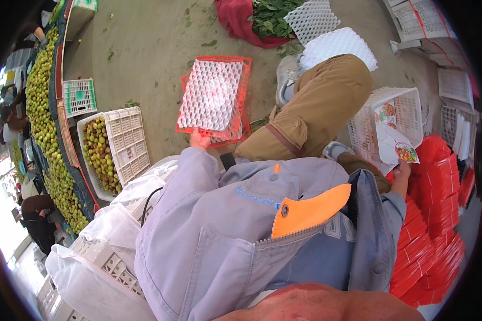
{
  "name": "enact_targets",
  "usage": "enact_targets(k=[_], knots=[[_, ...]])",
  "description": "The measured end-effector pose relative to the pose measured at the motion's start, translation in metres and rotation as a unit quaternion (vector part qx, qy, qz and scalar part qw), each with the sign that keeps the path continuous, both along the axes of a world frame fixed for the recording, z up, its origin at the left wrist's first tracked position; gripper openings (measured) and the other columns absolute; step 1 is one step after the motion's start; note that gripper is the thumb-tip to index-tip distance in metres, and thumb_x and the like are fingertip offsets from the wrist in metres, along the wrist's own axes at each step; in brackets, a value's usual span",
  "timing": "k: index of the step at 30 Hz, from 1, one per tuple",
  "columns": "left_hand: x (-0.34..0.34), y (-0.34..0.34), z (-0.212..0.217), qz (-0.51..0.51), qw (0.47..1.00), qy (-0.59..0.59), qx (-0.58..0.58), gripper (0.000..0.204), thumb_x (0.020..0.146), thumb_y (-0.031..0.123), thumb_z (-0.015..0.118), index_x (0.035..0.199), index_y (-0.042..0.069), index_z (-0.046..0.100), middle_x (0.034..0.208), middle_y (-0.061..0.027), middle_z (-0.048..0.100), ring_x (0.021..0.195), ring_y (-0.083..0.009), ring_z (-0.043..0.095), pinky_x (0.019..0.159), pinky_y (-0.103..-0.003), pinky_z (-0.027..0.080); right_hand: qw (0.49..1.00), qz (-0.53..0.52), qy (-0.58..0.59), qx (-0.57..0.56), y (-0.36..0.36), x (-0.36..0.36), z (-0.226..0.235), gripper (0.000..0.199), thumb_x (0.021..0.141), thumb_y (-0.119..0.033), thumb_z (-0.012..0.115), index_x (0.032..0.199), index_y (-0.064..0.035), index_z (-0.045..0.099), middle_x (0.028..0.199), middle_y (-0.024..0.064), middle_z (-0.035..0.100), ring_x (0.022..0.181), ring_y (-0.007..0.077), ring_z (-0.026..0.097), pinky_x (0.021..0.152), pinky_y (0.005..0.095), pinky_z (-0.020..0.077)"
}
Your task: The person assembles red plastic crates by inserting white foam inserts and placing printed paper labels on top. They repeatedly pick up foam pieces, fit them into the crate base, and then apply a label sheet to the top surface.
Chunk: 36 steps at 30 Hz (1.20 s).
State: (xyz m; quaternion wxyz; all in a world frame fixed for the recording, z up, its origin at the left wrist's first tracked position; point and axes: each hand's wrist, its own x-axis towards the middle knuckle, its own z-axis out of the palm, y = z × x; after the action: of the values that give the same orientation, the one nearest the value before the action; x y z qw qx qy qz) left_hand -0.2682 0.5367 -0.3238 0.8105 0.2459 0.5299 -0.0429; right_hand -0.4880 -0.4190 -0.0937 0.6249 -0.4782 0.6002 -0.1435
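Note:
My left hand (199,140) grips the near edge of a stack of red plastic crates (240,101) lined with a white foam net sheet (211,93), held out over the concrete floor. My right hand (401,172) reaches to the right and pinches a white paper sheet with a round fruit picture (397,144). That sheet hangs over the rim of a white plastic crate (407,104). My grey jacket with an orange pocket flap (310,208) fills the lower middle, and my tan trouser leg (316,109) stretches forward.
A white crate of green-brown fruit (99,152) stands at left, beside a long sorting table heaped with fruit (43,117). Stacked red crates (428,235) lie at right. More white foam sheets (334,45), leafy greens on red cloth (268,18) and bag-covered crates (102,251) surround me. People work at far left.

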Motion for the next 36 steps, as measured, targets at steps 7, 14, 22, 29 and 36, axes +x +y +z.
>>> enact_targets(k=[7, 14, 22, 29, 36], knots=[[-0.024, -0.04, 0.026, 0.09, 0.995, -0.038, -0.03, 0.045, 0.111, 0.034, 0.035, 0.141, 0.005, 0.052, 0.146, -0.0134, 0.055, 0.135, -0.0289, 0.051, 0.115, -0.051, 0.04, 0.999, -0.018, 0.03, 0.023, -0.023, 0.015, 0.001, 0.037, 0.094, 0.002, 0.055, 0.131, -0.0022, 0.054, 0.125, 0.0141, 0.064, 0.112, 0.0295, 0.064, 0.098, 0.0471, 0.0525], [-0.07, -0.049, 0.055, -0.088, 0.972, 0.176, -0.132, 0.043, 0.104, 0.036, 0.047, 0.136, 0.008, 0.056, 0.135, -0.0115, 0.061, 0.121, -0.029, 0.059, 0.106, -0.048, 0.044, 0.999, 0.02, 0.005, -0.028, -0.02, 0.026, -0.003, 0.043, 0.094, 0.003, 0.055, 0.136, -0.003, 0.053, 0.13, 0.0147, 0.061, 0.116, 0.0314, 0.062, 0.1, 0.0477, 0.0517], [0.002, -0.068, 0.028, -0.698, 0.528, 0.081, 0.477, 0.029, 0.094, 0.026, 0.059, 0.113, 0.005, 0.066, 0.107, -0.014, 0.069, 0.093, -0.0268, 0.067, 0.079, -0.044, 0.051, 0.993, -0.028, -0.034, -0.111, 0.02, 0.004, -0.009, 0.052, 0.082, 0.005, 0.063, 0.133, -0.0021, 0.058, 0.119, 0.01, 0.065, 0.105, 0.0243, 0.063, 0.094, 0.0389, 0.0514], [0.224, -0.212, 0.01, -0.626, 0.697, -0.146, 0.319, 0.023, 0.091, 0.017, 0.066, 0.11, 0.002, 0.066, 0.093, -0.0096, 0.07, 0.075, -0.0192, 0.068, 0.061, -0.032, 0.052, 0.994, -0.042, -0.046, -0.089, 0.072, -0.002, 0.006, 0.039, 0.091, 0.003, 0.059, 0.13, -0.0013, 0.059, 0.116, 0.0105, 0.068, 0.099, 0.0236, 0.066, 0.086, 0.0387, 0.0539], [0.346, -0.389, 0.042, -0.686, 0.649, -0.151, 0.292, 0.036, 0.092, 0.025, 0.072, 0.119, 0.005, 0.06, 0.098, -0.0068, 0.065, 0.075, -0.0155, 0.063, 0.057, -0.027, 0.049, 0.99, -0.121, -0.066, 0.028, 0.08, -0.013, 0.037, 0.04, 0.099, -0.004, 0.052, 0.139, -0.0068, 0.053, 0.128, 0.0084, 0.065, 0.112, 0.0226, 0.064, 0.098, 0.0392, 0.0523]])
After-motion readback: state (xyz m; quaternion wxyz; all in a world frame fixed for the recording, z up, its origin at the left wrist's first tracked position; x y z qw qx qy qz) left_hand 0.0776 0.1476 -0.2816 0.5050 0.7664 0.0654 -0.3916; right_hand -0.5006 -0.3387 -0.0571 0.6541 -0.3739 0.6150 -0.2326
